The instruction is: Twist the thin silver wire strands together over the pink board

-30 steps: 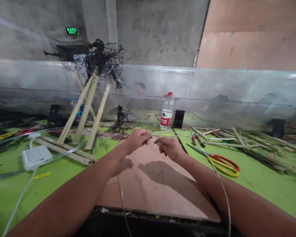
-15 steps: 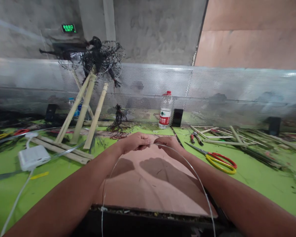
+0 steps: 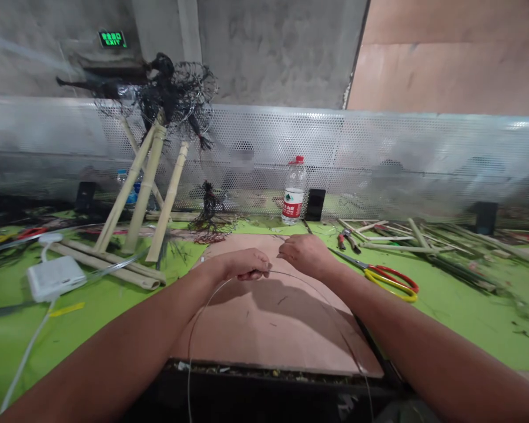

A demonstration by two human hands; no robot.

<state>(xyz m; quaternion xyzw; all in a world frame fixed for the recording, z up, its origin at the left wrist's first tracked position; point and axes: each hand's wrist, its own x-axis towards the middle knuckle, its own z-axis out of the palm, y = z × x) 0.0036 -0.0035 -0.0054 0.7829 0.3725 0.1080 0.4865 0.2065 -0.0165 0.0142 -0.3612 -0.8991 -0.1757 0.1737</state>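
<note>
My left hand [image 3: 245, 264] is closed in a pinch on a thin metal wire [image 3: 203, 311] that arcs from my fingers down toward me on both sides. My right hand [image 3: 306, 254] is closed beside it, a little farther out, gripping the same wire. Both hands hover over a brown board [image 3: 268, 317] lying on the green table [image 3: 92, 305]. Red and yellow scissors [image 3: 388, 281] lie just right of my right hand.
Bamboo poles [image 3: 145, 182] lean at the back left, topped with a black wire tangle [image 3: 176, 88]. A water bottle [image 3: 293, 191] stands by the perforated metal fence [image 3: 379, 158]. Pliers [image 3: 346, 238], bamboo strips [image 3: 423, 241] and a white box [image 3: 55, 277] lie around.
My hands came together from a spread pinch, then my left hand dropped toward me. The wire bent from a loose strand into a wide loop curving down past the board.
</note>
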